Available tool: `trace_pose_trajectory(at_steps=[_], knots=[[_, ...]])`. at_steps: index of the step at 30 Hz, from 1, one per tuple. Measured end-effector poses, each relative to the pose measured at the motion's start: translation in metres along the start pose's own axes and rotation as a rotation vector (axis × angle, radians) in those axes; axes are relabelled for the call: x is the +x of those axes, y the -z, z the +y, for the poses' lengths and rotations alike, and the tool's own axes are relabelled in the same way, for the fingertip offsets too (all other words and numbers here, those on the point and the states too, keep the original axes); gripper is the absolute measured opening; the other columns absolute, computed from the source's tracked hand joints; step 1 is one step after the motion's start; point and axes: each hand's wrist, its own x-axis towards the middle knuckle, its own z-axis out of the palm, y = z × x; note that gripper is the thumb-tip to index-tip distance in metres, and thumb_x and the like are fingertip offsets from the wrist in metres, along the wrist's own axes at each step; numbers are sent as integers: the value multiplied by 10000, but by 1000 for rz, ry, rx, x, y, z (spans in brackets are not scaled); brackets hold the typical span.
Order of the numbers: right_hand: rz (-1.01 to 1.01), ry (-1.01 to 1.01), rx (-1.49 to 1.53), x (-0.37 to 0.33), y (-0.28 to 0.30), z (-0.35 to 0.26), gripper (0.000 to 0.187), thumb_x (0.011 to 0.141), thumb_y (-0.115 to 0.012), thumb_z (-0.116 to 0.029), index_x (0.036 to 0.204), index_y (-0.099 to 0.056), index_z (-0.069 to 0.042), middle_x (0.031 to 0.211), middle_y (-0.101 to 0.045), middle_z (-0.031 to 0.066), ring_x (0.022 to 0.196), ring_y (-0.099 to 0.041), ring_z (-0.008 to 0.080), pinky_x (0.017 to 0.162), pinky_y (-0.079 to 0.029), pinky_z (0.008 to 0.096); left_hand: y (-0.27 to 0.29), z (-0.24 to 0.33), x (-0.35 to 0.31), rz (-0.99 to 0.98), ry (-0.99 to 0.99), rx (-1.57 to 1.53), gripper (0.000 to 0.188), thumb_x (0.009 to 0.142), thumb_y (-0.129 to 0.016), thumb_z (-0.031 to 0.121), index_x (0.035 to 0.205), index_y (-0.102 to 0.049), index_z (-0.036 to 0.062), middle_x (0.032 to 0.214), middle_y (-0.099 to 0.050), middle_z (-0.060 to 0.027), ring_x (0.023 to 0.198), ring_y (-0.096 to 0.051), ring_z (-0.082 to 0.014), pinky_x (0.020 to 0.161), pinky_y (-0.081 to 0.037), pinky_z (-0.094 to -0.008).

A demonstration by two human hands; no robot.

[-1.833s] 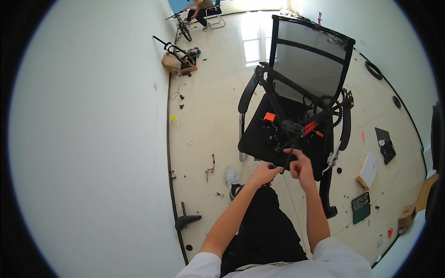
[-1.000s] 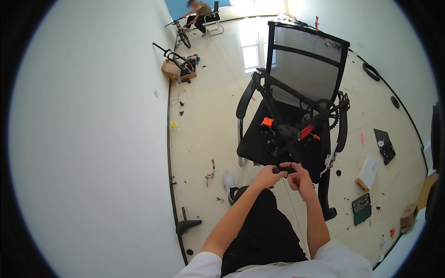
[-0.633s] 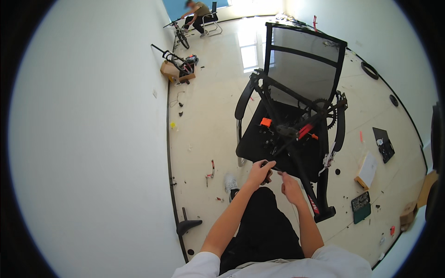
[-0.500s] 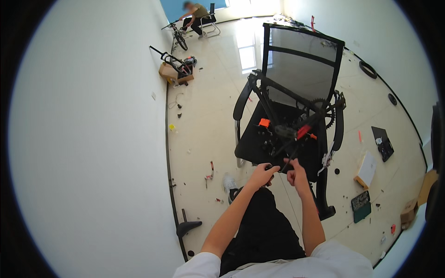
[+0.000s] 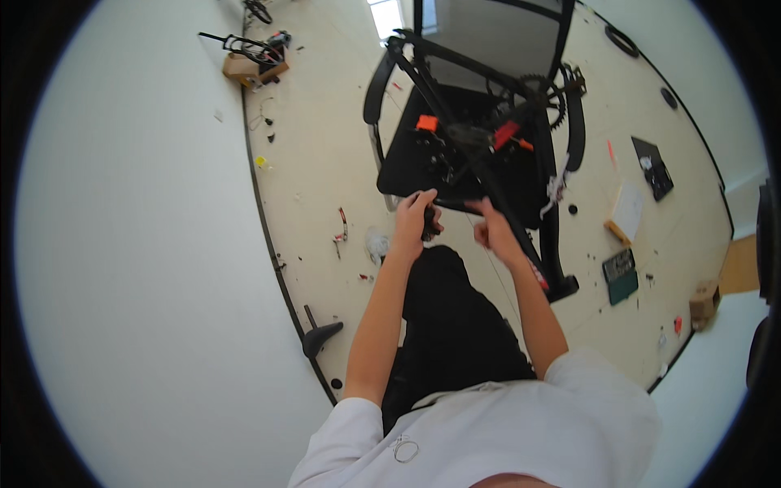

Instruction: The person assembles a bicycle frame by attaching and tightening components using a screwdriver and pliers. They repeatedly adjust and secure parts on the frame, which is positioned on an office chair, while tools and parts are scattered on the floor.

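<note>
My left hand (image 5: 417,221) is closed around a small black part (image 5: 429,223), whose exact kind I cannot make out. A thin black bar (image 5: 457,202) runs from it toward my right hand (image 5: 494,229). The right index finger meets the bar's far end, while the other fingers curl below. Just beyond both hands, a black bicycle frame (image 5: 477,167) with a chainring (image 5: 543,98) leans across a black office chair (image 5: 399,167). On its seat lie an orange block (image 5: 426,123), an orange-handled tool (image 5: 523,144) and several small dark parts.
Left of the chair, a red-and-black lever (image 5: 342,224) lies on the floor near a bicycle saddle (image 5: 323,337). To the right are an open black case (image 5: 655,175), a white-topped box (image 5: 625,213) and a green tool case (image 5: 621,281). Tyres and a cardboard box (image 5: 704,302) stand by the wall.
My view has tipped downward, so the far person has left the picture. The dark bar, slanted before, now lies nearly level between my hands, which are a little farther apart.
</note>
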Motion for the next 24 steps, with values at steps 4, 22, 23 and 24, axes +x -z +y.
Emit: trace_pose_trajectory(at_steps=[4,22,23,24], knots=[[-66,128,51,-6,-4,-57,605,1033,-285,-495,1329,-504,-14,535,-356,-44,469,-296,44,453,-220,229,-13,-9,6,-41,-54,312,288,881,-654,327,758,-550,88,573,-518,-9,462,-553,-133,403,-382,-275],[-6,49,-14,-3,-18,22,452,1004,-407,-448,1173,-587,-69,565,-462,-1,456,-390,84,453,-295,248,-11,-9,0,-64,-84,261,270,887,-667,268,728,-539,91,578,-503,22,451,-406,-57,393,-276,-238],[0,-9,16,-2,-14,18,459,1002,-403,-470,1167,-588,-83,557,-448,-9,438,-362,77,433,-267,246,-12,-9,-2,-69,-102,300,270,886,-670,264,726,-540,89,579,-501,22,452,-406,-55,394,-276,-237],[-25,-148,264,3,-9,11,421,995,-417,-470,1135,-587,-110,549,-457,-4,408,-334,82,404,-225,260,-15,-7,-4,-72,-119,339,270,884,-673,260,724,-540,87,579,-498,22,453,-406,-54,395,-276,-235]])
